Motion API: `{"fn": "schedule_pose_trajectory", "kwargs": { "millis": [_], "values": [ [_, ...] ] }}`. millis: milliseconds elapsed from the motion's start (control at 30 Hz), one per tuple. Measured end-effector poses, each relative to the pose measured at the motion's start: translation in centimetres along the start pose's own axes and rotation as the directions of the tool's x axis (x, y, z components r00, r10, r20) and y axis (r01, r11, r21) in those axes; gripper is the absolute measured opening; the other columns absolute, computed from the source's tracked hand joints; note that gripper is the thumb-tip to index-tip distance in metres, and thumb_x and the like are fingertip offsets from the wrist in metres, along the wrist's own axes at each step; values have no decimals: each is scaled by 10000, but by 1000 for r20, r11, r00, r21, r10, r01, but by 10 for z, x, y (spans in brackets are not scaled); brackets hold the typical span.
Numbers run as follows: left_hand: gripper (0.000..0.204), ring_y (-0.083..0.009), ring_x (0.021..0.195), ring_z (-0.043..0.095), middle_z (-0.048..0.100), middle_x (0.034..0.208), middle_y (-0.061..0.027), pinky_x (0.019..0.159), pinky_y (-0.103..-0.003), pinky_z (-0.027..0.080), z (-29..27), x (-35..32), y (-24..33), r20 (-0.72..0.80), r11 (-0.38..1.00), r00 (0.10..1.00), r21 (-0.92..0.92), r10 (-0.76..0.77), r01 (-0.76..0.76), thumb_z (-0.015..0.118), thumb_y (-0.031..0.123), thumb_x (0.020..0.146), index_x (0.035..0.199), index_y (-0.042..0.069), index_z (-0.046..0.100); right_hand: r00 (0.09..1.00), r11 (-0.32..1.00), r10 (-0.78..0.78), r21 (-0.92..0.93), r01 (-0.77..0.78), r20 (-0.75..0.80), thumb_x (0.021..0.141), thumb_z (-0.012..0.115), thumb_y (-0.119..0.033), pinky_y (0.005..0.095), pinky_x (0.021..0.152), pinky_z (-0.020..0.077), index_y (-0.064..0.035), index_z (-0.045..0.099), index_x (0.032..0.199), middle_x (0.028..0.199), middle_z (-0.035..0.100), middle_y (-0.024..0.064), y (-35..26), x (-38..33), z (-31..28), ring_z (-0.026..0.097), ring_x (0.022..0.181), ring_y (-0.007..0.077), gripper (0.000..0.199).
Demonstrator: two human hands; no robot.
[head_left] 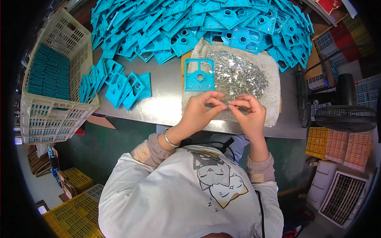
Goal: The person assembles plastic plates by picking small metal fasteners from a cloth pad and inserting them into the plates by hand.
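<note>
My left hand (200,113) and my right hand (250,115) meet fingertip to fingertip over the metal table (166,103). Together they pinch a tiny silver metal clip (229,104). Just beyond the fingers lies a heap of small shiny metal pieces (236,73) on a clear plastic sheet (270,95). A single blue plastic frame (199,74) with a round hole lies flat on the sheet's left side, just above my left hand.
A big pile of blue frames (198,23) covers the far side of the table. Stacked blue frames (115,83) lean at left. A white crate (51,79) holds packed blue parts. A black fan (345,111) and coloured crates (341,144) stand at right.
</note>
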State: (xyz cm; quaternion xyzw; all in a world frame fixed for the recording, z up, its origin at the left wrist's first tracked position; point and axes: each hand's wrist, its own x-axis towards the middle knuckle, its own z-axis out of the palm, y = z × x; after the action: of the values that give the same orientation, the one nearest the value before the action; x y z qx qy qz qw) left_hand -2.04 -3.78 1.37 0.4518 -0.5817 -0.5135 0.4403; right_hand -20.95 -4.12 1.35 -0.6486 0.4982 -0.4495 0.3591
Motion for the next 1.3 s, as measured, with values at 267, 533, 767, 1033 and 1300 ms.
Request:
{"fn": "schedule_pose_trajectory", "kwargs": {
  "millis": [267, 533, 767, 1033, 1300],
  "values": [
    [380, -104, 855, 671, 736, 885, -76, 722, -245, 493, -1, 1, -9, 6, 1000, 1000, -3, -23, 23, 740, 72, 840, 1185, -12, 604, 1000, 999, -13, 47, 12, 21, 755, 767, 9, 262, 743, 522, 9, 652, 980, 883, 746, 68, 0, 1, 0, 682, 804, 109, 252],
    [545, -256, 1090, 605, 670, 1085, -112, 932, -371, 471, -18, 8, -13, -83, 880, 957, 422, 278, -219, 803, 97, 750, 1237, 18, 570, 997, 991, 48, 124, -55, 57, 781, 759, 2, 262, 752, 529, 22, 627, 1053, 890, 751, 77, 4, 0, 6, 680, 814, 103, 303],
    [762, -358, 1315, 440, 571, 1255, -152, 1071, -485, 358, -46, 30, -46, -36, 528, 890, 816, 454, -236, 852, 154, 652, 1305, 33, 478, 997, 994, 67, 89, -64, -38, 792, 748, 6, 260, 721, 541, 32, 636, 1018, 921, 745, 87, 12, 4, 18, 690, 835, 108, 253],
    [752, -318, 1067, 582, 614, 1129, -148, 895, -426, 459, -26, 11, 8, 123, 528, 790, 681, 600, -507, 827, 188, 643, 1304, 18, 512, 932, 920, -342, -241, 308, -116, 766, 749, 18, 319, 682, 546, -2, 659, 913, 866, 721, 107, -17, 2, 27, 711, 795, 241, 173],
    [711, -265, 968, 612, 642, 1039, -96, 805, -368, 467, -21, 6, 25, 152, 423, 728, 728, 669, -540, 813, 231, 675, 1297, 30, 535, 839, 756, -532, -383, 530, 110, 767, 687, 24, 364, 681, 536, 46, 630, 969, 939, 688, 167, -28, -6, 14, 669, 824, 293, 211]
  ]
}}
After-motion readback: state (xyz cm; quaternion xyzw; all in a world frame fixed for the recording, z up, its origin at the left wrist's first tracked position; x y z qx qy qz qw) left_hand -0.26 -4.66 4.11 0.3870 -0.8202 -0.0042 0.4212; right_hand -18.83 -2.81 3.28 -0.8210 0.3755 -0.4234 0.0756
